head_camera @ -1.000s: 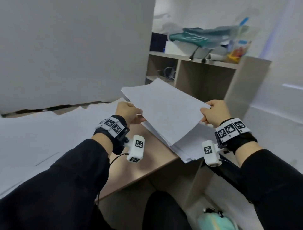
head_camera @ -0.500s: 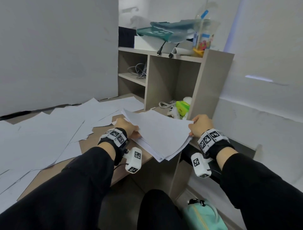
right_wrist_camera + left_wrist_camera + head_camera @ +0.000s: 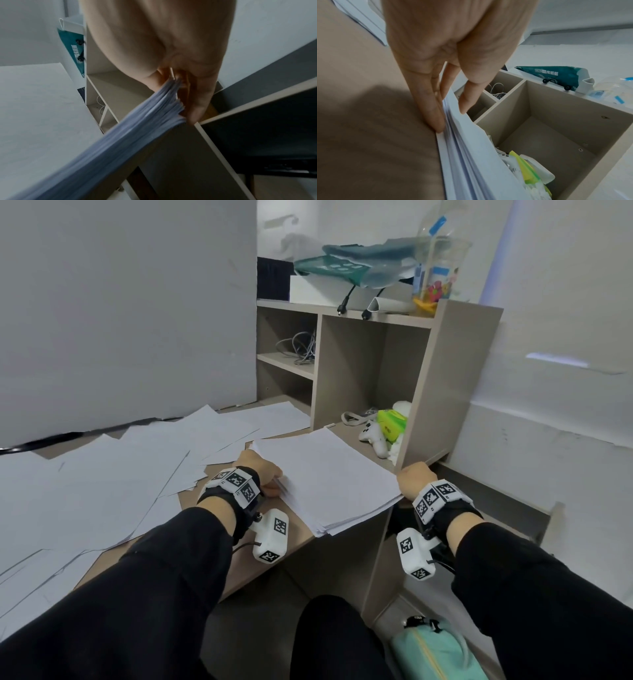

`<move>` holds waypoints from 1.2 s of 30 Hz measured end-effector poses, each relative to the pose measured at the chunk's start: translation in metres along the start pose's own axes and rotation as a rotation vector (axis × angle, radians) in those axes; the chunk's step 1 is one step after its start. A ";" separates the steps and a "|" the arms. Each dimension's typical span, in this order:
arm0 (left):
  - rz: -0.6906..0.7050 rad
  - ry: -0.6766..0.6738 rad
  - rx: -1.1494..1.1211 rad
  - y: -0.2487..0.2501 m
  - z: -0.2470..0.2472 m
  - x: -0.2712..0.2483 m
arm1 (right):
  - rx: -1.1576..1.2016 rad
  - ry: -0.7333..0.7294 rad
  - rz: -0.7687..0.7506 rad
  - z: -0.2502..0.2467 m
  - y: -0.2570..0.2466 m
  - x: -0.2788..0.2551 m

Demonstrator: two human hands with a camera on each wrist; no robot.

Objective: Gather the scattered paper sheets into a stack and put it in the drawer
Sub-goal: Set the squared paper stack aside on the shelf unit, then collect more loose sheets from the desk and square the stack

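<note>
A thick stack of white paper (image 3: 329, 477) lies tilted over the right corner of the wooden desk (image 3: 274, 553), its right edge overhanging. My left hand (image 3: 260, 470) pinches the stack's left edge, thumb on top and fingers (image 3: 433, 111) along the underside at the desk. My right hand (image 3: 414, 477) pinches the right edge (image 3: 164, 112) above the open drawer (image 3: 507, 501), whose dark inside shows in the right wrist view (image 3: 257, 103). Several loose sheets (image 3: 102, 484) still cover the desk to the left.
A beige shelf unit (image 3: 442, 392) stands just behind the stack, holding cables, a white game controller (image 3: 373, 436) and a green tissue pack (image 3: 392, 422). A teal bag (image 3: 359, 265) and a plastic cup sit on top. A mint pouch (image 3: 438, 652) lies on the floor.
Both hands have brought the stack down from mid-air onto the desk's right corner. The view has tilted down, so the scattered sheets and the shelf's lower compartment now show.
</note>
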State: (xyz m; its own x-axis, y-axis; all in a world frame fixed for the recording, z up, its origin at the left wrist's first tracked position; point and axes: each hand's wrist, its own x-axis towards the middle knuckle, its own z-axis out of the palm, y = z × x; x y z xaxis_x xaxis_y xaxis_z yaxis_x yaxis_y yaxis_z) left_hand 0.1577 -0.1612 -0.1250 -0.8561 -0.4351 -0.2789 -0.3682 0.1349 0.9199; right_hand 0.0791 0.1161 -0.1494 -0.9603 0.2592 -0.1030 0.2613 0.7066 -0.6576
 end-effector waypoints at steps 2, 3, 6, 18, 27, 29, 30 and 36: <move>-0.029 0.006 0.003 0.000 -0.005 0.000 | 0.026 -0.032 -0.009 0.006 0.005 0.003; -0.041 0.000 0.004 0.000 -0.007 -0.001 | 0.060 -0.063 -0.012 0.009 0.005 0.004; -0.055 -0.035 -0.011 0.000 -0.007 -0.002 | 0.238 -0.141 0.006 0.008 0.003 -0.004; -0.038 -0.040 -0.033 0.010 -0.055 0.003 | -0.324 0.271 -0.198 -0.015 -0.055 -0.037; 0.009 0.159 -0.075 0.010 -0.181 -0.009 | 0.370 -0.517 -0.305 0.079 -0.203 -0.096; -0.003 0.257 0.026 -0.002 -0.221 -0.012 | 0.364 -0.638 -0.243 0.109 -0.222 -0.107; -0.019 0.319 0.101 -0.008 -0.240 -0.014 | 0.349 -0.658 -0.221 0.123 -0.229 -0.111; -0.221 0.450 0.633 -0.050 -0.311 -0.022 | 0.141 -0.700 -0.257 0.178 -0.269 -0.141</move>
State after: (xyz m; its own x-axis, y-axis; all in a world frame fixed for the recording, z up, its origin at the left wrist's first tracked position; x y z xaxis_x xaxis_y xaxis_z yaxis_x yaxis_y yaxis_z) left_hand 0.3079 -0.4349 -0.0789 -0.5607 -0.8095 -0.1741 -0.7631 0.4236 0.4880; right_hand 0.1264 -0.2279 -0.0907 -0.8394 -0.4138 -0.3523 0.0509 0.5856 -0.8090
